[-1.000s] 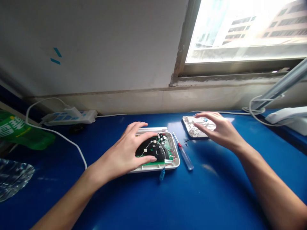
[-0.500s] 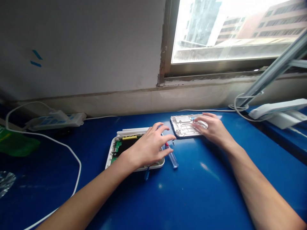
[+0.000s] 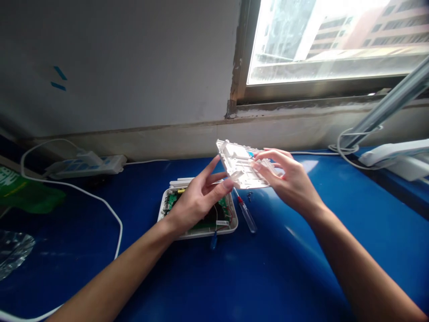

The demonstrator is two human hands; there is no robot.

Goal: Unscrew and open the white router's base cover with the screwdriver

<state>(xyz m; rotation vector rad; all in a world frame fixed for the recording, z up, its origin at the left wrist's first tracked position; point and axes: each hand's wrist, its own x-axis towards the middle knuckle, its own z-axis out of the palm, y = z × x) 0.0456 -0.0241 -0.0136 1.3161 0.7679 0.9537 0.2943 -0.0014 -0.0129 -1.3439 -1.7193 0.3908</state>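
A white plastic cover (image 3: 239,163), ribbed on its inner side, is raised above the table and tilted. My right hand (image 3: 288,179) grips its right part, fingers over the inner face. At its left edge, my left hand (image 3: 197,197) has its thumb and fingers around the corner. Below my left hand lies an open white router housing (image 3: 233,226) with a green circuit board and thin wires, partly hidden by the hand. A small blue piece (image 3: 213,241) hangs at its front edge. Right of the housing rests a clear-handled screwdriver (image 3: 248,215), with several small dark screws (image 3: 250,196) beside it.
A white power strip (image 3: 97,167) lies at the left back, its cable (image 3: 103,203) curving forward. Green packaging (image 3: 30,190) and crumpled clear plastic (image 3: 16,252) are at far left. A metal pole (image 3: 385,107) wrapped with cable and a white device (image 3: 395,152) stand at right.
The cover has been lifted off the table and moved left, tilting, in my right hand. My left hand has closed on its left edge. The camera view has shifted slightly.
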